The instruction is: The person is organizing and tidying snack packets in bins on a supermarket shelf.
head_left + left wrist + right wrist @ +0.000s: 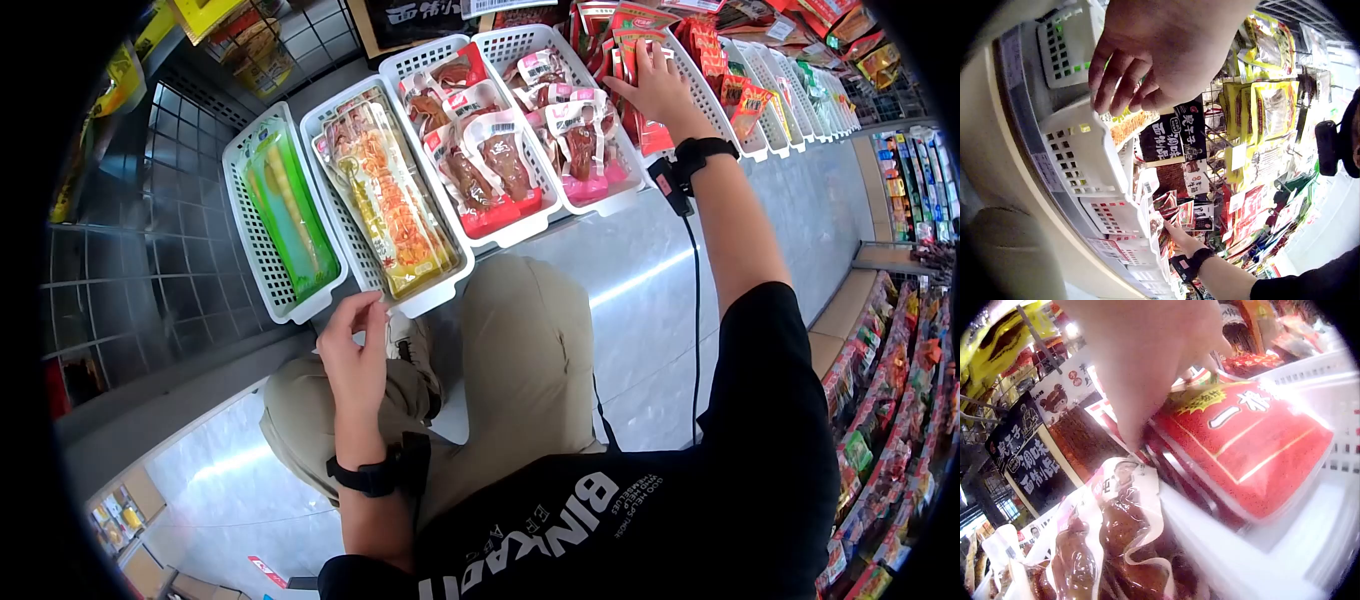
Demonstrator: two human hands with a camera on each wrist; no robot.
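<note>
My right hand [662, 92] reaches into a white basket at the upper right of the head view and grips upright red packets [1247, 444]. In the right wrist view its thumb lies along one side of them and its fingers bend over the top. My left hand [355, 350] is loosely curled and holds nothing, close to the front rim of the white basket [440, 296] with long, clear food packs [385, 190]. Seen from the left wrist, its fingers [1124, 81] hang relaxed over that basket.
Left of it stands a basket with a green pack [290, 215]. Between the hands, more baskets hold vacuum-packed meat [490, 165] and pink-bottomed packs [580, 150]. Further white baskets [775, 90] run on to the right. Yellow packets [1272, 106] hang on a wire rack behind. A cable [697, 330] trails from the right wrist.
</note>
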